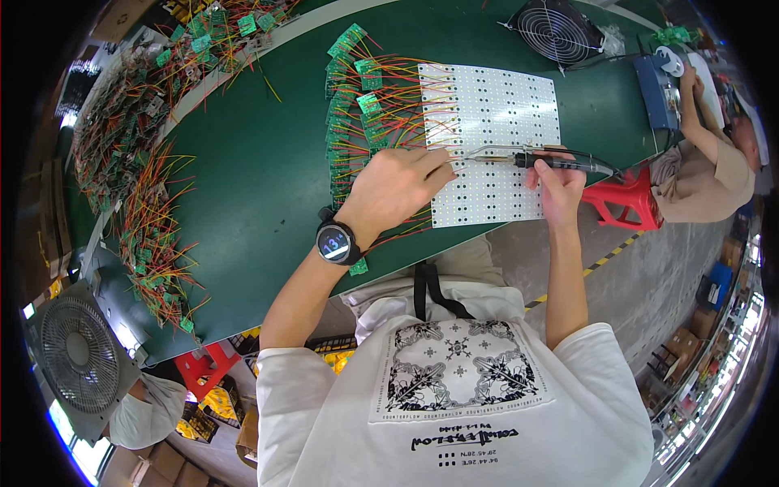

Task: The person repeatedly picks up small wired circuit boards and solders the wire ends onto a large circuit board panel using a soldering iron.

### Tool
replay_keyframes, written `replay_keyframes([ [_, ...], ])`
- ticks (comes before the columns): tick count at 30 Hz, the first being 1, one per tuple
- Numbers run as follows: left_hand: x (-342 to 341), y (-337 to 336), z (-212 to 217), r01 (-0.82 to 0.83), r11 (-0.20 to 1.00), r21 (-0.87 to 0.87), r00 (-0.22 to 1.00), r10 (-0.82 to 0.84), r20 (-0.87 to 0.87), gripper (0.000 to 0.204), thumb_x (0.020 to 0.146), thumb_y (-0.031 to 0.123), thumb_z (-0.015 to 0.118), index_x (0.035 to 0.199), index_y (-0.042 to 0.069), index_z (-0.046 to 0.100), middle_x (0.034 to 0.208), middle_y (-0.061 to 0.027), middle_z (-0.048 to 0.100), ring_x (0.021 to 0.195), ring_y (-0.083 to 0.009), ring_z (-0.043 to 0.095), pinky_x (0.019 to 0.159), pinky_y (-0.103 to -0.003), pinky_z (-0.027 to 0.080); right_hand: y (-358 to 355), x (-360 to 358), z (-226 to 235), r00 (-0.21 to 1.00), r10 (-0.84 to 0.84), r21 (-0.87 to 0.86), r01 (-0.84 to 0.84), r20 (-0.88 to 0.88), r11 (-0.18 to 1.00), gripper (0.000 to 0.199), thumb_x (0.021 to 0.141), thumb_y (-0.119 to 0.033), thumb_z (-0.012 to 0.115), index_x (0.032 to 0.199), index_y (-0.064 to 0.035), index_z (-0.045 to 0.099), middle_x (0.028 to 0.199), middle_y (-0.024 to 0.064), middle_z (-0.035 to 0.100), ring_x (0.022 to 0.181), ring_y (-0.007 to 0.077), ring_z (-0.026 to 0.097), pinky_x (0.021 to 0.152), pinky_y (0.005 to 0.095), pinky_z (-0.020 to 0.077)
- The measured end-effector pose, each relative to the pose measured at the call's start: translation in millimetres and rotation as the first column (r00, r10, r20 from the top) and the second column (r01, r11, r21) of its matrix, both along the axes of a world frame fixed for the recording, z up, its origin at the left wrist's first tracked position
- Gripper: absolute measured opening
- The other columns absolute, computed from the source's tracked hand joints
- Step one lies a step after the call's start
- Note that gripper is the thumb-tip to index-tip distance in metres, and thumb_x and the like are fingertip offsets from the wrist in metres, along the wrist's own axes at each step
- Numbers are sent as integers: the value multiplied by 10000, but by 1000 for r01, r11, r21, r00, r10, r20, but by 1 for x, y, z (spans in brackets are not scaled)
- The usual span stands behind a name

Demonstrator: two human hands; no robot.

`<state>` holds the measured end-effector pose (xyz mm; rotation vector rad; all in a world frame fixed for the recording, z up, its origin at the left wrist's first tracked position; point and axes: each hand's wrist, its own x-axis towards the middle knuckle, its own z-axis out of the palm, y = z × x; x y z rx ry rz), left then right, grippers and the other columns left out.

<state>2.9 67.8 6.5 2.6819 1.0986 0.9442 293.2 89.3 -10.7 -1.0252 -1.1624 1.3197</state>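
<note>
A white perforated-looking panel with rows of small dots lies on the green table. Red and yellow wires join its left edge to a column of small green circuit boards. My left hand reaches over the boards, its fingers pinched at the panel's left part on what looks like a thin wire, mostly hidden by the fingertips. In my right hand is a black-handled soldering iron, held above the panel. Its metal tip points left, close to my left fingertips. A thin curved metal tube runs alongside the tip.
Wired green boards are heaped along the table's left side. At the far right are a black fan with a wire guard and a blue box-shaped device. Another person works at right, near a red stool. A grey fan stands lower left.
</note>
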Motion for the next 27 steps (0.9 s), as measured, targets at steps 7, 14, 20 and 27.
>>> replay_keyframes([
  [7, -3, -2, 10, -22, 997, -77, 999, 18, -42, 63, 761, 108, 635, 813, 73, 623, 846, -18, 611, 693, -173, 631, 567, -326, 509, -1, 3, -2, 999, 29, 18, -30, 31, 999, 207, 853, 48, 626, 1057, 64, 599, 898, 129, 651, 599, 192, 599, 527, 296, 456],
  [14, -3, -2, 7, -7, 998, -69, 999, 9, 37, 57, 747, 97, 636, 778, 66, 600, 796, -38, 585, 659, -189, 620, 535, -342, 492, -3, 1, -1, 1000, 16, 14, -16, 12, 1000, 219, 841, 56, 631, 1057, 69, 599, 901, 138, 655, 596, 198, 605, 522, 300, 467],
  [20, -3, -2, 7, -4, 996, -87, 1000, 5, 14, 65, 744, 95, 636, 756, 63, 581, 779, -43, 565, 651, -195, 612, 530, -349, 485, -2, 3, -1, 998, 45, 12, -45, 47, 999, 234, 833, 55, 659, 1059, 75, 597, 895, 138, 656, 616, 181, 619, 534, 289, 490],
  [27, -4, -2, 7, 3, 996, -92, 1000, -2, 6, 66, 747, 98, 634, 755, 65, 577, 773, -43, 546, 647, -193, 606, 527, -353, 479, -2, 0, 3, 998, 38, 8, -38, 45, 999, 212, 839, 49, 660, 1040, 83, 602, 870, 135, 652, 619, 177, 620, 537, 288, 493],
])
